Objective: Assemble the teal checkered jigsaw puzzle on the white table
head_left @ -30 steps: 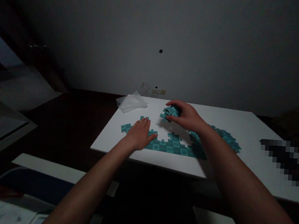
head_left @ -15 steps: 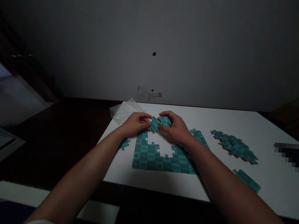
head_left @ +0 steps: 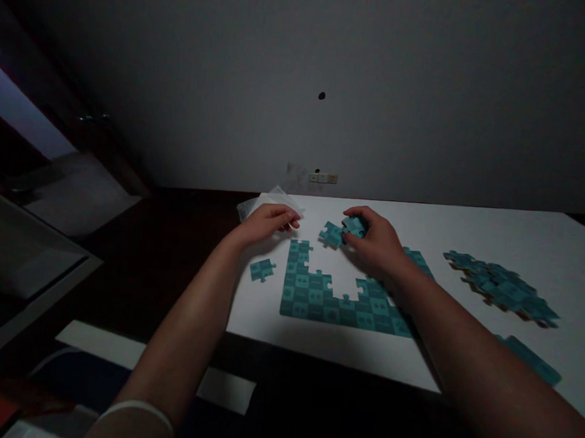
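Observation:
My right hand [head_left: 374, 239] is closed round several teal jigsaw puzzle pieces [head_left: 353, 226] above the table. One more piece [head_left: 331, 234] sticks out to the left of its fingertips; whether it is gripped or rests on the table I cannot tell. Off to the left, my left hand [head_left: 272, 222] hovers with loosely bent fingers and nothing visible in them. Below both hands lies a partly joined teal checkered puzzle [head_left: 317, 299], white table showing through its middle. Under my left wrist a loose puzzle piece [head_left: 262, 270] rests on the table.
A heap of puzzle pieces [head_left: 503, 287] lies on the white table [head_left: 333, 350] at the right, with a separate teal piece [head_left: 533, 361] nearer me. A clear plastic bag [head_left: 276, 198] sits at the far left corner. Behind is a grey wall [head_left: 221, 94].
My left hand has let go of the puzzle piece and drawn away to the left. My right hand still holds its pieces. The view has turned left.

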Demonstrator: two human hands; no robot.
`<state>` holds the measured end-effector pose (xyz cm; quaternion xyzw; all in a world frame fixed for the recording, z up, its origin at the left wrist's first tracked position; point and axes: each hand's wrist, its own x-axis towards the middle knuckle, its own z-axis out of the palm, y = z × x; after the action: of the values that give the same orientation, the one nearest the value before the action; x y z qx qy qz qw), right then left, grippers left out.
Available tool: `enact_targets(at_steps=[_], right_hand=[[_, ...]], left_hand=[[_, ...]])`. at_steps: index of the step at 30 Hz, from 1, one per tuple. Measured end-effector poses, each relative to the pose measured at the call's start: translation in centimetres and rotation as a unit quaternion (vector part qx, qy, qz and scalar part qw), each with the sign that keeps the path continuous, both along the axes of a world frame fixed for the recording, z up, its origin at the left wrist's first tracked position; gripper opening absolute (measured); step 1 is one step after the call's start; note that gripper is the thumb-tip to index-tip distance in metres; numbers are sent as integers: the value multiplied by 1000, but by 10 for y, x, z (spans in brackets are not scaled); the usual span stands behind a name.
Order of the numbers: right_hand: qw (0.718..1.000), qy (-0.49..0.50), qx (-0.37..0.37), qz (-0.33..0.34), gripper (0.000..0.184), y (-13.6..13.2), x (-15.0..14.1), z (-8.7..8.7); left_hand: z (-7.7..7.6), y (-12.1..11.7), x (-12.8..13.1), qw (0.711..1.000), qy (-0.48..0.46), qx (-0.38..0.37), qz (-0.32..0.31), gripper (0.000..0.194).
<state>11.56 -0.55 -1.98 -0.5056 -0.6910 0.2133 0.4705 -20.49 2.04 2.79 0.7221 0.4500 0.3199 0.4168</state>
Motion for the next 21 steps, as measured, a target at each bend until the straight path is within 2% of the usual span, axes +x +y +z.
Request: enact_targets(at_steps=[3, 5, 7, 9, 12, 15, 21], right_hand=[[999, -37, 15, -11, 50, -2, 5, 0], [999, -39, 15, -15, 51, -2, 5, 0], [999, -32, 12, -20, 52, -2, 4, -1], [1000, -16, 6, -21, 52, 1, 3, -3], [1000, 12, -7, -17, 52, 6, 3, -7], [999, 30, -19, -15, 54, 10, 4, -10], [1000, 17, -21, -12, 53, 6, 5, -8]], left_hand=[[10, -29, -21, 981, 191, 30, -27, 28], [7, -56, -36, 955, 295, 39, 1, 42], [-1, -80, -51, 936, 348, 45, 18, 58], [-9, -97, -65, 937, 343, 60, 34, 67], [-18, -106, -77, 946, 310, 74, 60, 65], [-22, -102, -78, 957, 277, 70, 56, 56], [-27, -87, -70, 974, 221, 8, 50, 49]])
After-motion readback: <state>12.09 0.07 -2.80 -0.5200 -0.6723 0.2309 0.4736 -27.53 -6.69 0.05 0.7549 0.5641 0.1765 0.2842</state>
